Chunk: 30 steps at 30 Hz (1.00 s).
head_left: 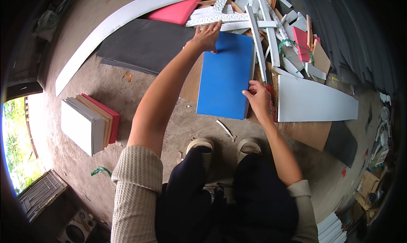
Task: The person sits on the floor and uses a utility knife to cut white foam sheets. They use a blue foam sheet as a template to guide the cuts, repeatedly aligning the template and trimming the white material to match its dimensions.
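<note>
A rectangular blue sheet (224,77) lies in front of my feet, with a grey and white edge showing along its right side, perhaps more sheets under it. My left hand (206,36) reaches to its far left corner, fingers stretched and apart, the thumb by the blue surface. At the sheet's right edge, toward the near end, my right hand (259,98) has its fingers curled and its thumb against the edge. What lies under those curled fingers is partly hidden.
Dark grey sheets (140,46) lie to the left, near a long curved white strip (110,20). Offcuts (258,24) heap up beyond the blue sheet. A white panel (316,99) lies right; a stack of coloured sheets (91,122) stands left. A thin white scrap (225,129) lies near my shoes.
</note>
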{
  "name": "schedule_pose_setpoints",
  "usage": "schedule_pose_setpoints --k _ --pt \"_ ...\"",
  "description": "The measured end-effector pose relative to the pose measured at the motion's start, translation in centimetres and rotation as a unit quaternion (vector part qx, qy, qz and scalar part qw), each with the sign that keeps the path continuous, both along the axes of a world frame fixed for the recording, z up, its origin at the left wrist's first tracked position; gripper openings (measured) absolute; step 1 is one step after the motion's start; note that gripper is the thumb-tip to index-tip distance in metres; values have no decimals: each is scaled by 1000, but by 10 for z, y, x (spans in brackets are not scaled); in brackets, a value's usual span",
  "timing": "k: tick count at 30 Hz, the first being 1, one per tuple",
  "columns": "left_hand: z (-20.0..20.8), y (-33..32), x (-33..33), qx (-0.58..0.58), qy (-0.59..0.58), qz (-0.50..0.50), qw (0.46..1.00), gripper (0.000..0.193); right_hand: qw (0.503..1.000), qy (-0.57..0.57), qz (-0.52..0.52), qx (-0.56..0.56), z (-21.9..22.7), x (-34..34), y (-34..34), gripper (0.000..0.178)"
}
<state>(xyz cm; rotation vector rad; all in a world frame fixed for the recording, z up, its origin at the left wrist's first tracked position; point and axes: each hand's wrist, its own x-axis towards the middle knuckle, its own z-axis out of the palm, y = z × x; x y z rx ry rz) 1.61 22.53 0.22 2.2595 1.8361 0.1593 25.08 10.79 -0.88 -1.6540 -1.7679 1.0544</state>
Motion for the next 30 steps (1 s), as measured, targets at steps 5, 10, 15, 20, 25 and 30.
schedule_pose_setpoints --k 5,10,15,20,25,30 --pt "10 25 -1 -190 14 -67 979 91 1000 19 2 13 -4 0 1 34" --pt "-4 -33 -10 146 24 -51 988 78 1000 13 18 -9 -3 -2 3 35" --pt "12 -176 10 47 -124 -31 991 103 1000 -18 3 7 -9 2 -1 34" --pt "3 -233 12 31 -121 43 991 88 1000 -7 9 9 -10 1 4 34" --pt "-9 -229 7 53 -156 17 986 78 1000 7 1 15 -7 1 1 34" --pt "-12 -229 7 48 -170 25 984 75 1000 18 1 0 -8 2 3 35"
